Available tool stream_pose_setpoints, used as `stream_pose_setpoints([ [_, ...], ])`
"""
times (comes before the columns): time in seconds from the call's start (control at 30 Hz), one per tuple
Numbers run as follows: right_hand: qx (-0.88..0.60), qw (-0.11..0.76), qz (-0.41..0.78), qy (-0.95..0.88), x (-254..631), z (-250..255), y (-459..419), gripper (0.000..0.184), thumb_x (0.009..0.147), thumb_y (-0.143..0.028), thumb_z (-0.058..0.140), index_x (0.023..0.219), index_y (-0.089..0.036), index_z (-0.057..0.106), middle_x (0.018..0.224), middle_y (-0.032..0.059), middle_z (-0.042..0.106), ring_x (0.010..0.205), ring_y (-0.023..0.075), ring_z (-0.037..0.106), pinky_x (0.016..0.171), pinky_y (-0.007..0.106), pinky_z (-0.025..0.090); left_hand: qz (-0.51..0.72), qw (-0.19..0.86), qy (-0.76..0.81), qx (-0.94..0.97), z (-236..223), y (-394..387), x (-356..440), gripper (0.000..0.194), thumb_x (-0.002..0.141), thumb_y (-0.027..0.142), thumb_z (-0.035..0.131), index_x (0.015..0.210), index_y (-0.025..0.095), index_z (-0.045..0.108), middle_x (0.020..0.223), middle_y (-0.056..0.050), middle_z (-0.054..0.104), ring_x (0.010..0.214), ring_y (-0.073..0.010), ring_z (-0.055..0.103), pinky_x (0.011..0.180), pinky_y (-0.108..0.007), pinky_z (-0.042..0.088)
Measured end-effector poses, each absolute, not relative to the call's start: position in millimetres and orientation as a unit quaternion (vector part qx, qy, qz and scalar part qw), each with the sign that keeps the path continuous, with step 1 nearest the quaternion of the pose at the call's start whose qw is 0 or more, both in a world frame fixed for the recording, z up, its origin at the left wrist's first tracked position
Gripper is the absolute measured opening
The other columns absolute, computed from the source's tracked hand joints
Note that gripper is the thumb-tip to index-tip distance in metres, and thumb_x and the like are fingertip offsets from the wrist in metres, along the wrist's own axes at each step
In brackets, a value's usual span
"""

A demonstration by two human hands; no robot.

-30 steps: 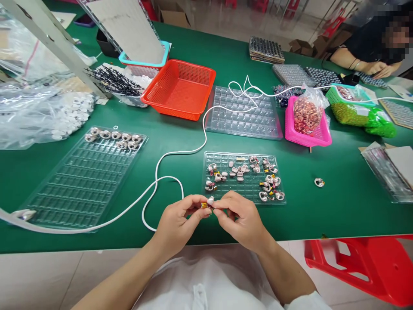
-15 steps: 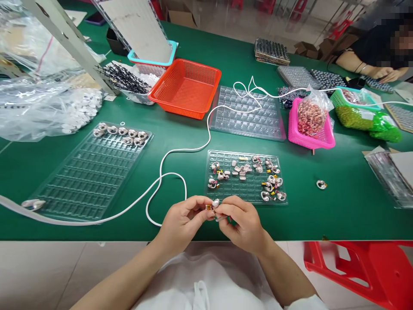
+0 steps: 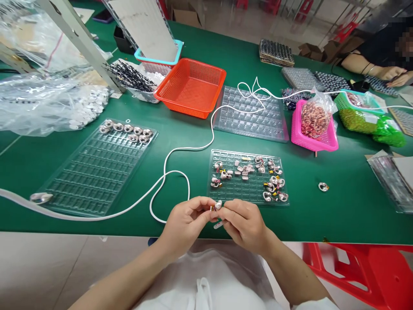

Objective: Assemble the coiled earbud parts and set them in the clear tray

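Observation:
Just past the table's front edge, both my hands pinch one small pearly-white earphone-like part (image 3: pixel 218 204) between them. My left hand (image 3: pixel 185 221) grips it at the side where a tiny yellow-and-dark piece shows. The fingers of my right hand (image 3: pixel 243 221) close on its other side, and a flat pale end (image 3: pixel 220 224) sticks out beneath them, its kind unclear. Beyond my hands lies a clear compartment tray (image 3: pixel 248 193) with several similar parts showing yellow tabs and reddish wires, plus small pale oblong caps (image 3: pixel 245 168) near its middle.
Left, another clear tray (image 3: pixel 93 172) holds several pearly parts. A white cable (image 3: pixel 180 149) winds across the green table. Behind stand an orange basket (image 3: pixel 193 90) and a pink basket (image 3: pixel 314 140). One loose part (image 3: pixel 323 187) lies right. A co-worker's hands (image 3: pixel 395 75) are at far right.
The view has shifted slightly, so the table's things appear a little to the right. My right fingers have turned a little, and the flat pale end below them shows more.

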State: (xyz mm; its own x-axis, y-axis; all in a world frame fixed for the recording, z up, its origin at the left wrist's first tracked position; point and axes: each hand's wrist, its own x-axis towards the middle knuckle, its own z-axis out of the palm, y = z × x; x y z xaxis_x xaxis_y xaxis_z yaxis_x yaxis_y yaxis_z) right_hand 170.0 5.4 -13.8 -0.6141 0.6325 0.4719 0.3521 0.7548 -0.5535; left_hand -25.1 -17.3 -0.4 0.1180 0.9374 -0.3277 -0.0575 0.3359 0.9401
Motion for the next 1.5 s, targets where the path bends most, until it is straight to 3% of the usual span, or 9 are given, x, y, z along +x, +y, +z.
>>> stream_pose_setpoints([
  [0.13,-0.275,0.337,0.194,-0.879,173,-13,10,0.029,0.094,-0.009,0.052,0.120,-0.020,0.058,0.097,0.0091,0.072,0.076,0.0179,0.064,0.066,0.030,0.052,0.395,0.673,0.500,0.375,-3,-15,-28,0.014,0.082,0.027,0.076,0.093,0.018,0.074,0.084,-0.004,0.076,0.078,-0.0197,0.073,0.076,-0.028,0.059],
  [0.33,-0.265,0.325,0.129,-0.898,180,-5,16,0.029,0.094,-0.011,0.052,0.122,-0.019,0.057,0.091,0.0079,0.072,0.063,0.0165,0.056,0.058,0.031,0.047,0.388,0.805,0.387,0.228,-2,0,-34,0.047,0.081,0.041,0.079,0.119,0.015,0.067,0.090,-0.010,0.078,0.082,-0.0232,0.075,0.081,-0.037,0.060],
  [0.53,-0.243,0.290,0.093,-0.921,180,-2,18,0.037,0.095,-0.012,0.052,0.130,-0.022,0.055,0.095,0.0063,0.075,0.059,0.0156,0.053,0.055,0.031,0.044,0.314,0.828,0.401,0.234,-4,13,-38,0.025,0.080,0.036,0.080,0.088,0.012,0.080,0.083,-0.009,0.075,0.074,-0.0174,0.070,0.070,-0.026,0.057],
  [0.77,-0.241,0.291,0.122,-0.918,182,2,20,0.031,0.094,-0.011,0.053,0.123,-0.020,0.060,0.099,0.0084,0.073,0.065,0.0170,0.056,0.060,0.032,0.048,0.289,0.844,0.396,0.218,-3,15,-37,0.014,0.072,0.021,0.082,0.083,0.013,0.080,0.074,-0.007,0.072,0.067,-0.0163,0.067,0.069,-0.028,0.057],
  [1.03,-0.391,0.464,0.384,-0.696,187,-5,-14,0.028,0.102,-0.020,0.043,0.112,-0.024,0.069,0.091,0.0064,0.062,0.082,0.0192,0.060,0.068,0.032,0.051,0.367,0.788,0.439,0.226,1,5,-30,0.018,0.076,0.028,0.079,0.088,0.014,0.078,0.073,-0.003,0.068,0.067,-0.0143,0.064,0.071,-0.029,0.059],
  [1.23,-0.446,0.370,0.368,-0.727,193,-30,-29,0.028,0.102,-0.028,0.046,0.118,-0.024,0.068,0.103,0.0093,0.063,0.095,0.0231,0.063,0.079,0.038,0.055,0.413,0.746,0.455,0.257,0,0,-30,0.008,0.084,0.025,0.071,0.087,0.017,0.072,0.076,-0.002,0.070,0.072,-0.0153,0.067,0.072,-0.028,0.059],
  [1.33,-0.471,0.310,0.358,-0.745,207,-28,-28,0.023,0.099,-0.026,0.054,0.116,-0.025,0.070,0.098,0.0077,0.062,0.079,0.0189,0.065,0.067,0.033,0.057,0.418,0.713,0.483,0.290,-2,-2,-30,0.009,0.086,0.024,0.069,0.090,0.017,0.072,0.076,-0.002,0.072,0.070,-0.0156,0.068,0.072,-0.029,0.058],
  [1.4,-0.461,0.319,0.395,-0.728,213,-22,-27,0.023,0.098,-0.021,0.055,0.114,-0.026,0.070,0.092,0.0057,0.063,0.071,0.0163,0.065,0.060,0.029,0.057,0.423,0.700,0.493,0.297,-2,-3,-29,0.009,0.086,0.024,0.069,0.089,0.017,0.072,0.075,-0.002,0.072,0.068,-0.0154,0.068,0.071,-0.028,0.058],
  [1.5,-0.433,0.422,0.435,-0.667,211,-13,-29,0.026,0.097,-0.014,0.056,0.115,-0.028,0.070,0.094,0.0060,0.065,0.080,0.0187,0.070,0.065,0.032,0.063,0.439,0.693,0.490,0.295,-2,-4,-24,0.007,0.084,0.023,0.072,0.088,0.017,0.073,0.073,-0.001,0.073,0.067,-0.0143,0.068,0.069,-0.026,0.057],
])
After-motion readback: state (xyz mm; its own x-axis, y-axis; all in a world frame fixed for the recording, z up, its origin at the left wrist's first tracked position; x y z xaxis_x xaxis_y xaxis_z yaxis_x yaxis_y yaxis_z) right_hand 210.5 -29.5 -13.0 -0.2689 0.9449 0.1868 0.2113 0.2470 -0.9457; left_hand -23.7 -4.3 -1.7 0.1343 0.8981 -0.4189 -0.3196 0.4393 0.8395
